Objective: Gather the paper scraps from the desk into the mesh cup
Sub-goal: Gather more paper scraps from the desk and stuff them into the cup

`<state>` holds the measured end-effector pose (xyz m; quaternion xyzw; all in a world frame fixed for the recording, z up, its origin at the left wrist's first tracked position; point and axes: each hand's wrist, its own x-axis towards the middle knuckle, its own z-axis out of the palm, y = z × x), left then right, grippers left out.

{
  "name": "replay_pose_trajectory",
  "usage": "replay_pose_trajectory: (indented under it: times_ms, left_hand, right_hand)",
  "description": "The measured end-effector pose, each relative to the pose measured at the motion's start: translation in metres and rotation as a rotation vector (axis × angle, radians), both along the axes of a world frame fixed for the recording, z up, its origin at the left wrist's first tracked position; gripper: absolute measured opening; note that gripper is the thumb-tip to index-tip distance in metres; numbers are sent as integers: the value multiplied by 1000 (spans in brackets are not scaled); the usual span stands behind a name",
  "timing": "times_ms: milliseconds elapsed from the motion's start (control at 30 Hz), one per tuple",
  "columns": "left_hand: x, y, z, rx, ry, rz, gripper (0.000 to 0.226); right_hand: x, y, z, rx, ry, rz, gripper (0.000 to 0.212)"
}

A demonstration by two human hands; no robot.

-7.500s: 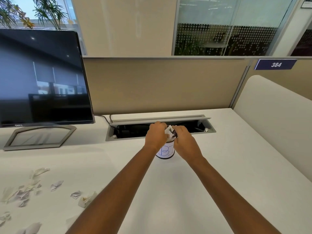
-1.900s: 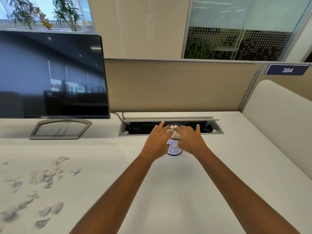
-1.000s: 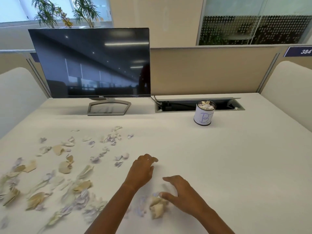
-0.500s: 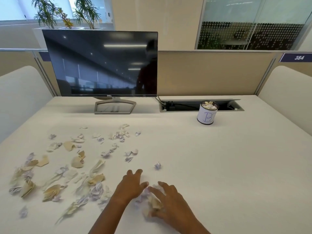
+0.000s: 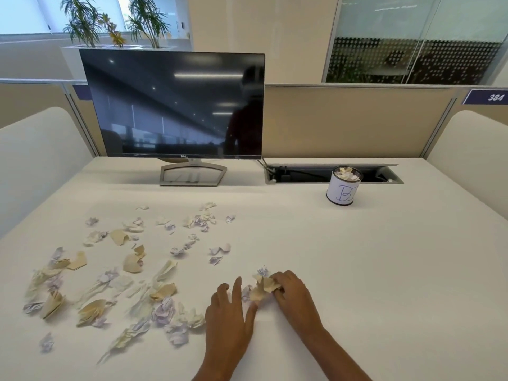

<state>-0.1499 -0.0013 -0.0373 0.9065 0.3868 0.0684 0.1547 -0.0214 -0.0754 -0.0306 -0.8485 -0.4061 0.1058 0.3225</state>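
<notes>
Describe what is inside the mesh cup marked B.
Crumpled paper scraps, white and tan, show at the mouth of the mesh cup, heaped about to its rim. How far down they go cannot be seen: the white label wraps the wall.
</notes>
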Motion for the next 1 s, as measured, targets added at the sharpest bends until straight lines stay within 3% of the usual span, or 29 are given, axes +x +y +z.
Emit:
replay_pose_trajectory:
  times_ms: [100,333,567,700,833,1000]
  left_hand:
    - [2,-7,3,-11,47,-20,95]
    - [33,9,9,1,-12,-198,67]
    - [68,15,-11,44,-212,-484,44]
    - [88,24,-23,82,-138,-381,27]
    - [103,34,-18,76,-96,-289,27]
    - [119,41,-1,-265,-381,-76,15]
  right_hand:
    - [11,8,8,77,84,-109,19]
    - [33,12,12,199,294,-291,11]
    - [47,2,4,207,317,-382,10]
    - [58,-2,5,213,335,-424,10]
    - [73,-7,6,211,333,-419,12]
    - [106,-16,12,203,320,-422,12]
